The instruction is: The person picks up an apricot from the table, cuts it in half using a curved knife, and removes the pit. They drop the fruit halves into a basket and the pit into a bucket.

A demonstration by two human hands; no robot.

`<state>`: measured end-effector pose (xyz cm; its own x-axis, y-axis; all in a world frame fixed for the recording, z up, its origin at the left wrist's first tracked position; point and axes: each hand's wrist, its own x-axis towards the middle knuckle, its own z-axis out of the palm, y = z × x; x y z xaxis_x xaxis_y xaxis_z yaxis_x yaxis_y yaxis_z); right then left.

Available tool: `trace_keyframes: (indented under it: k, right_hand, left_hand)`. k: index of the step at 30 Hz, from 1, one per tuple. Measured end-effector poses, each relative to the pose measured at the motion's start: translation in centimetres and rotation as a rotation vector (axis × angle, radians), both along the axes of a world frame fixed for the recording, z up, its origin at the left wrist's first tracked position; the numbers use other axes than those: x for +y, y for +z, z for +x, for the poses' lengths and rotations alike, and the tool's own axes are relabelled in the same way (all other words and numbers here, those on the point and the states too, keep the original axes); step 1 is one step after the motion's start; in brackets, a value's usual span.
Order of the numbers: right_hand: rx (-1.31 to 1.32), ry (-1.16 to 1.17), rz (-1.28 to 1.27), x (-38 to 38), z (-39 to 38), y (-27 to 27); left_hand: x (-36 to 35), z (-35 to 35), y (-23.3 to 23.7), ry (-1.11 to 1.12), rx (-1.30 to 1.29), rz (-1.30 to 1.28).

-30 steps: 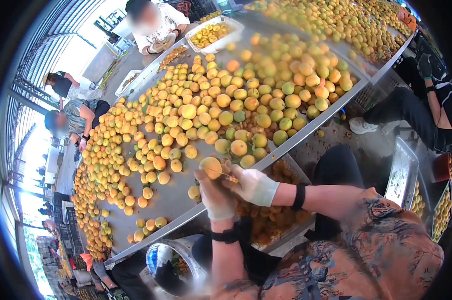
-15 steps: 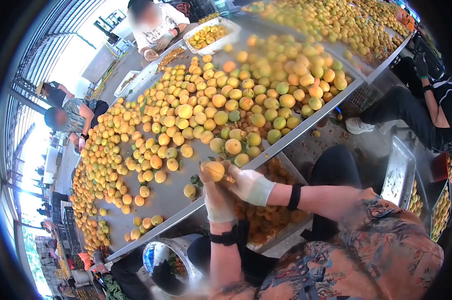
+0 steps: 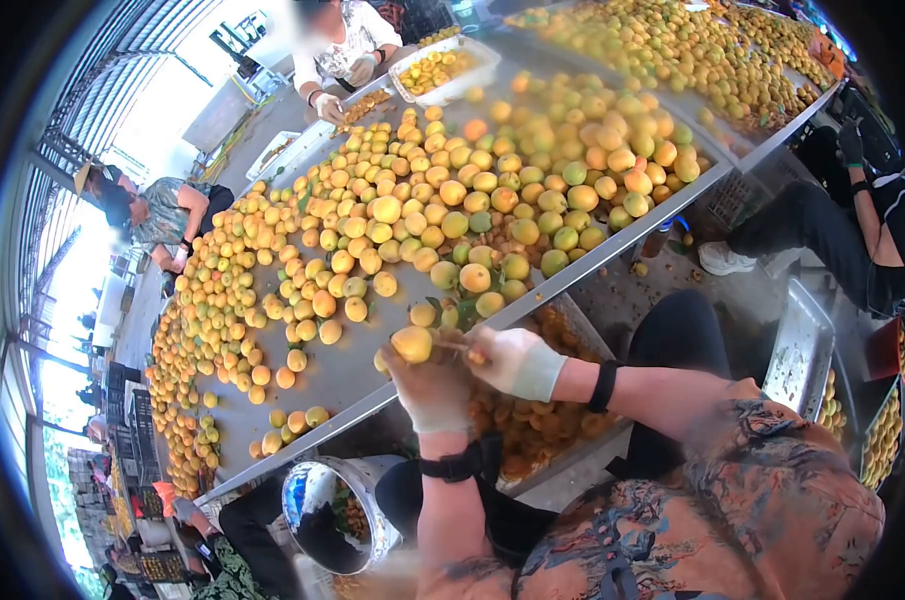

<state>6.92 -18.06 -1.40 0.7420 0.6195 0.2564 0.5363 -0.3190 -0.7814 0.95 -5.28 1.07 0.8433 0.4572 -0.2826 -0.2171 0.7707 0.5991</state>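
1. Desk (image 3: 348,365): bears many loose fruits (image 3: 386,208); those near its edge could roll off if an elbow or wrist nudges them.
2. Crate (image 3: 591,327): below the desk's near edge, with fruit inside.
3. Hands, at that edge: left hand (image 3: 431,385) closed around the held fruit (image 3: 412,344); right hand (image 3: 518,365) beside it, pinching a small orange thing (image 3: 476,355), too blurred to name.
4. Held fruit: by the desk's edge; a loose grip could drop it.

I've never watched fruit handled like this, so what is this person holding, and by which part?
The gloved left hand holds a yellow fruit by its lower side. What the right hand may hold is too blurred to tell.
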Motion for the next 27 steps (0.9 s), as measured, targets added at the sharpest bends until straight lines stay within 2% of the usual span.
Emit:
trace_keyframes:
  k: [1,2,4,5,6,8,9,10,11,12,14,18,20,21,23,24,25,27]
  right_hand:
    - [0.055,-0.062,0.054,-0.2,-0.1,0.7]
    - [0.046,-0.069,0.056,-0.3,0.1,1.9]
    - [-0.186,-0.152,0.387,-0.5,0.5,3.9]
    - [-0.194,-0.147,0.345,0.0,1.0,3.0]
    - [-0.192,-0.152,0.344,0.1,0.9,2.8]
    - [-0.036,-0.243,0.32,0.5,0.6,2.7]
    - [0.111,-0.251,0.228,0.6,0.5,2.7]
    - [0.109,-0.252,0.231,0.7,0.0,3.0]
    - [0.223,-0.262,0.237,0.8,-0.5,3.4]
    - [0.336,-0.27,0.244,1.0,-0.6,3.9]
    - [0.381,-0.286,0.2,1.5,-0.2,4.2]
    - [0.314,-0.337,0.144,2.0,-0.1,3.5]
    - [0.258,-0.346,0.111,2.0,-0.2,2.9]
    - [0.164,-0.345,0.128,2.1,-0.2,2.5]
    - [-0.009,-0.335,0.167,1.9,-0.3,1.7]
    - [-0.006,-0.338,0.164,1.7,-0.5,1.6]
    - [-0.079,-0.303,0.171,1.4,-0.6,1.6]
    - [-0.194,-0.236,0.177,1.0,-0.9,1.3]
  left_hand:
    - [1.4,-1.0,-0.6,-0.172,-0.13,0.047]
    - [1.2,-0.6,-0.4,-0.179,-0.139,0.049]
    - [-0.4,0.3,-0.7,-0.107,0.015,0.259]
    - [-1.0,0.6,-2.0,-0.144,-0.073,0.097]
    - [-2.7,0.3,-0.6,-0.16,-0.08,0.432]
    - [-4.5,0.3,0.4,-0.022,0.071,0.527]
    - [-3.9,0.1,-0.3,-0.021,0.071,0.529]
    - [-3.1,-0.1,-1.2,0.077,0.124,1.026]
    - [-2.4,-0.1,-2.1,0.181,0.173,1.523]
    - [-2.6,0.2,-1.9,0.182,0.168,1.526]
    - [-3.2,0.5,-1.8,0.238,0.114,1.202]
    - [-3.2,0.2,-2.5,0.171,0.248,1.26]
    - [-3.4,0.4,-3.1,0.125,0.339,1.16]
    - [-3.7,0.3,-2.9,0.088,0.312,0.901]
    - [-3.5,-0.3,-3.1,0.007,0.309,0.81]
    - [-3.5,-0.6,-3.2,-0.064,0.306,0.721]
    - [-3.5,-0.4,-3.7,-0.038,0.235,0.299]
    - [-3.3,-1.3,-4.2,-0.116,0.219,0.227]
